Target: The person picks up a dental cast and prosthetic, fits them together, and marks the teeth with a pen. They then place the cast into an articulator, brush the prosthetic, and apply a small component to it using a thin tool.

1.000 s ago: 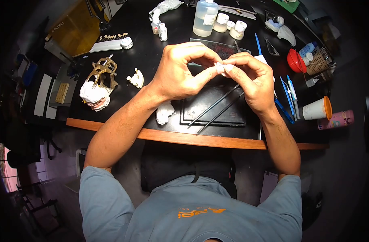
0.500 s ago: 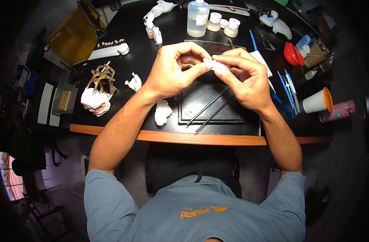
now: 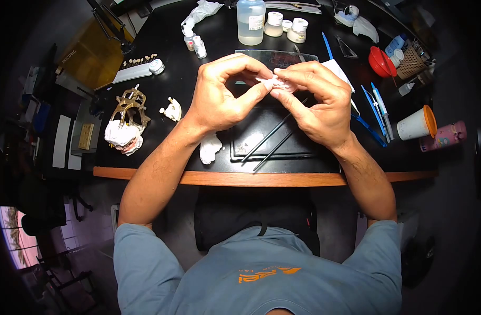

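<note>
Between my two hands is a small pale, pinkish-white dental piece (image 3: 276,82), held up over the table. My left hand (image 3: 224,94) pinches its left end with thumb and index finger. On the other side, my right hand (image 3: 322,97) grips it between thumb and fingertips. Fingers hide part of the piece, so its full outline does not show. Below the hands lies a black tray (image 3: 282,144) with two thin dark rods (image 3: 267,140) across it. A white lump of plaster (image 3: 211,148) rests beneath my left forearm.
At left stand a brass-coloured articulator with a plaster model (image 3: 126,123), a small tooth model (image 3: 171,109) and a shade guide (image 3: 132,72). A clear bottle (image 3: 250,23) and jars (image 3: 297,30) are behind. Blue-handled tools (image 3: 374,110), a red bowl (image 3: 381,62) and a white cup (image 3: 412,125) sit right.
The held piece has turned between my fingers and shows more of its pinkish, arched face. Both hands keep their pinch. The whole view has shifted slightly.
</note>
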`<state>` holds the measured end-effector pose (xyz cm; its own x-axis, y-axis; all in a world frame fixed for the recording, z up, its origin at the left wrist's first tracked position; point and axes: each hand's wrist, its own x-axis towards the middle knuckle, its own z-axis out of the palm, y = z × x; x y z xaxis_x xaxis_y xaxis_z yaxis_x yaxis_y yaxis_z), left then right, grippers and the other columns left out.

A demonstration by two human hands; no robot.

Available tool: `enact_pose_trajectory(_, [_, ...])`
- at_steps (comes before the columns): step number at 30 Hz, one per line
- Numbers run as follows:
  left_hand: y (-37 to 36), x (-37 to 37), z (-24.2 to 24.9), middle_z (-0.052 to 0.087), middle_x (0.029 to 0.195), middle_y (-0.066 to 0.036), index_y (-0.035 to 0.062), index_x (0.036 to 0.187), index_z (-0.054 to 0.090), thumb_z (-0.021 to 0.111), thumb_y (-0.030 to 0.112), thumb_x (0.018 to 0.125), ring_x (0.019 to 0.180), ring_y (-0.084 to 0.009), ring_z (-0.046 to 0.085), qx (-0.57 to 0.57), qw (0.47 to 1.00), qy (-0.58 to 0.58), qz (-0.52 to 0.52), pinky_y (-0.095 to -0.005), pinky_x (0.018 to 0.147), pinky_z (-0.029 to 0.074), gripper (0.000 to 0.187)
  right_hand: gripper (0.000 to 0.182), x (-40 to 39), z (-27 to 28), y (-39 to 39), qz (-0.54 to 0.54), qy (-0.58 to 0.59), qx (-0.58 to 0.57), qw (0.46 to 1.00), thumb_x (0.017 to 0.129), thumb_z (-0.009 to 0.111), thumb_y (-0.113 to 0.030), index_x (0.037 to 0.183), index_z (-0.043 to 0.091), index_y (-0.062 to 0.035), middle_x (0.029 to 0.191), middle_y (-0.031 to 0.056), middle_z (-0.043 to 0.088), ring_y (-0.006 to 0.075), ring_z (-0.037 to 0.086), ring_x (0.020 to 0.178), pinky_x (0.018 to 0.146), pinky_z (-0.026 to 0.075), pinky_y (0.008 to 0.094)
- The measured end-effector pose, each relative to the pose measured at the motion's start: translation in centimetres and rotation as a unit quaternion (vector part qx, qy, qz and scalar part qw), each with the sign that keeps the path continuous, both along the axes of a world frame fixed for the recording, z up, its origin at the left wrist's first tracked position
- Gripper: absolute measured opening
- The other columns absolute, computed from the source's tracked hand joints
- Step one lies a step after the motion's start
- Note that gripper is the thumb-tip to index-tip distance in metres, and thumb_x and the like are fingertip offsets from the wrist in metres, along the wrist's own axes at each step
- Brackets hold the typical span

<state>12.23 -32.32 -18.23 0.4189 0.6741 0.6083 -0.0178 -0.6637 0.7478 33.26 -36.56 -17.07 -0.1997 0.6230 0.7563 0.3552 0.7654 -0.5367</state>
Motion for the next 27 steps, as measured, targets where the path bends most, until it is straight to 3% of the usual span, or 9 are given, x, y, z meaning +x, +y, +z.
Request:
enact_pose_trajectory(2, [0.4, 0.2, -0.2, 0.077, 0.095, -0.009, -0.0021, 0.097, 0.076, 0.081, 0.001, 0.087, 0.088, -0.0144, 0.076, 0.041, 0.999, -0.019, 0.008, -0.0279, 0.083, 0.063, 0.012, 0.024, 0.2, 0.0, 0.1, 0.008, -0.004, 0.010, 1.000, 0.081, 0.085, 0.005, 0.104, 0.081, 0.0009, 0.097, 0.0113, 0.076, 0.0160, 0.075, 0.082, 0.073, 0.062, 0.0263])
enact_pose_trajectory(8, [0.5, -0.1, -0.5, 0.077, 0.095, -0.010, -0.0022, 0.098, 0.077, 0.080, -0.001, 0.086, 0.087, -0.0142, 0.076, 0.011, 1.000, -0.022, -0.004, -0.0269, 0.078, 0.063, 0.012, 0.018, 0.1, -0.5, 0.2, 0.043, 0.037, -0.034, 0.998, 0.086, 0.085, 0.001, 0.103, 0.080, 0.0011, 0.099, 0.0114, 0.076, 0.0154, 0.076, 0.088, 0.075, 0.065, 0.0259])
enact_pose_trajectory(15, [-0.2, -0.6, 0.4, 0.078, 0.099, -0.011, -0.0054, 0.105, 0.076, 0.076, -0.001, 0.093, 0.090, -0.0146, 0.076, -0.119, 0.989, -0.053, -0.065, -0.0266, 0.084, 0.062, 0.013, 0.022, 0.2, 0.1, -0.2, 0.070, 0.109, -0.120, 0.984, 0.089, 0.085, -0.007, 0.109, 0.079, 0.0016, 0.102, 0.0127, 0.077, 0.0171, 0.076, 0.091, 0.079, 0.066, 0.0278])
enact_pose_trajectory(20, [0.1, -1.0, 0.7, 0.077, 0.103, -0.014, -0.0076, 0.108, 0.073, 0.074, -0.004, 0.096, 0.096, -0.0165, 0.075, -0.177, 0.981, -0.020, -0.076, -0.0293, 0.090, 0.061, 0.013, 0.020, 0.2, -0.4, 0.0, 0.062, 0.074, -0.093, 0.991, 0.089, 0.085, -0.005, 0.107, 0.080, 0.0014, 0.101, 0.0126, 0.077, 0.0177, 0.076, 0.092, 0.077, 0.067, 0.0284])
enact_pose_trajectory(27, [0.5, -1.1, 0.3, 0.075, 0.109, -0.016, -0.0083, 0.107, 0.074, 0.075, -0.005, 0.093, 0.099, -0.0176, 0.074, -0.163, 0.981, -0.039, -0.097, -0.0306, 0.092, 0.061, 0.014, 0.018, 0.1, -0.5, 0.0, 0.059, 0.065, -0.084, 0.993, 0.089, 0.085, -0.003, 0.106, 0.080, 0.0009, 0.101, 0.0124, 0.077, 0.0179, 0.076, 0.091, 0.077, 0.067, 0.0291])
